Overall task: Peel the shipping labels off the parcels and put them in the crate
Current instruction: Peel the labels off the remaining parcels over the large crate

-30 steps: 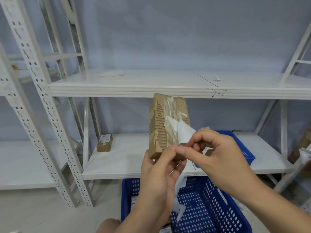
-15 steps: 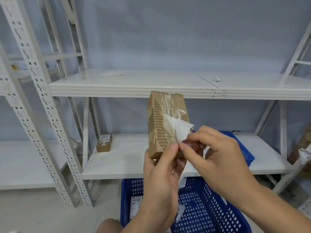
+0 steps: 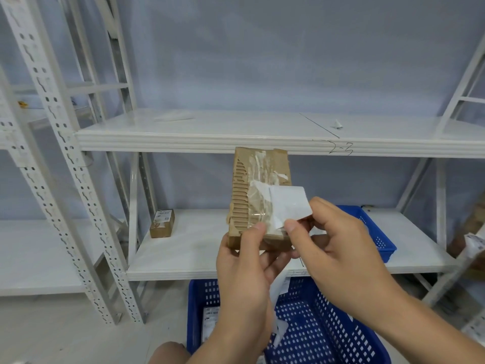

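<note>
In front of white steel shelving, a person holds a torn cardboard parcel [image 3: 258, 179] upright at chest height. Its lower end is hidden behind the left hand [image 3: 244, 274], which grips it from below with the thumb pressed on the front face. The right hand [image 3: 338, 256] pinches the bottom edge of a white shipping label [image 3: 288, 204] between thumb and forefinger; the label is lifted into a flap off the parcel's right side, with its left part stuck under crinkled clear tape. Ripped facing along the parcel's left side exposes the corrugation. Directly beneath the hands a blue perforated crate [image 3: 341, 332] stands on the floor, its near end cut off by the frame and much of its inside covered by the forearms. A printed slip [image 3: 211, 317] shows in its left corner, the text too small to read. Behind, the lower shelf [image 3: 189, 256] carries a small brown box [image 3: 162, 223] at left and a shallow blue basket [image 3: 379, 232] at right, partly blocked by the right hand. Open air lies between parcel and crate. At the right frame edge, a papered object is too cropped to identify.
</note>
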